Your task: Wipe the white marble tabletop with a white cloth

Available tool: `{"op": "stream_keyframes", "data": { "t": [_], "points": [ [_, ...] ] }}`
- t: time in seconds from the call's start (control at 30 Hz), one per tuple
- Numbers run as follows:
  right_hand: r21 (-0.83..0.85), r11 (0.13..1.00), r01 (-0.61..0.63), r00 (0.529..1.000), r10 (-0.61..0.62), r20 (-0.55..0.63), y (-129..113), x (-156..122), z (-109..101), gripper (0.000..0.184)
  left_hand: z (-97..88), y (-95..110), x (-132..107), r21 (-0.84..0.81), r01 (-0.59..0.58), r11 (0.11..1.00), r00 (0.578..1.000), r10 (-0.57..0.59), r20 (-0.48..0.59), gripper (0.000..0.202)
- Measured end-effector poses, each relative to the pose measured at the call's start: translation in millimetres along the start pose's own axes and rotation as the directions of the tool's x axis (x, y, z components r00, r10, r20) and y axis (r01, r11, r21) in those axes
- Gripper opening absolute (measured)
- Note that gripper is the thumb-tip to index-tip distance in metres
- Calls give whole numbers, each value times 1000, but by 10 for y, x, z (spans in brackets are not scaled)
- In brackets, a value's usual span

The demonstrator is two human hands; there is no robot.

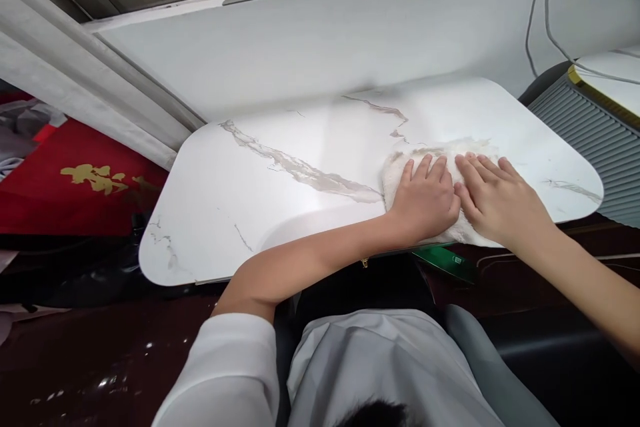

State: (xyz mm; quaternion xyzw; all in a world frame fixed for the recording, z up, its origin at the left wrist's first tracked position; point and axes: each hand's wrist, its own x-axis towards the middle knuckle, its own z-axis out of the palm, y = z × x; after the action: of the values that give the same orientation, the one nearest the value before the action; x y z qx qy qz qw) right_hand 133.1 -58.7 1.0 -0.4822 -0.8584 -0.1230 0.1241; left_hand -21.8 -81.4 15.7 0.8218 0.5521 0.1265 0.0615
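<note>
A white fluffy cloth (435, 150) lies on the right part of a white marble-patterned tabletop (280, 207). My left hand (427, 199) rests flat on the cloth with its fingers stretched forward. My right hand (495, 197) lies flat beside it on the same cloth, fingers extended and slightly apart. The two hands touch at the thumbs. Most of the cloth is hidden under my palms.
A white wall (325, 47) rises behind the table. A grey ribbed unit (590, 133) stands to the right, with cables hanging above it. A red cloth with gold lettering (85, 180) lies at the left. A green object (445, 261) sits under the table's front edge.
</note>
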Motion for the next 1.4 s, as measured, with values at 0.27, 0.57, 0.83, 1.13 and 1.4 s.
{"op": "stream_keyframes", "data": {
  "t": [0.27, 0.57, 0.83, 1.13, 1.4],
  "points": [
    [31, 998, 63, 997, -65, 51, -5, 344, 111, 63, 56, -213, 167, -99, 109, 989, 993, -113, -33, 53],
    [160, 987, -8, 1000, 4, 25, 20, 959, 342, 56, 38, -616, 556, -151, 170, 974, 977, -186, -102, 48],
    [188, 971, -150, 988, 141, 62, 3, 1616, 522, 46, 28, -1192, 1105, -289, 159, 944, 972, -201, -120, 45],
    [165, 977, -137, 990, 134, 34, 78, 2215, 747, 41, 3, -1586, 1587, -342, 216, 914, 955, -270, -121, 52],
    [41, 981, -191, 971, 183, 155, 135, 2487, 809, 52, -47, -1728, 1732, -207, 237, 949, 939, -279, -204, 48]
  ]
}}
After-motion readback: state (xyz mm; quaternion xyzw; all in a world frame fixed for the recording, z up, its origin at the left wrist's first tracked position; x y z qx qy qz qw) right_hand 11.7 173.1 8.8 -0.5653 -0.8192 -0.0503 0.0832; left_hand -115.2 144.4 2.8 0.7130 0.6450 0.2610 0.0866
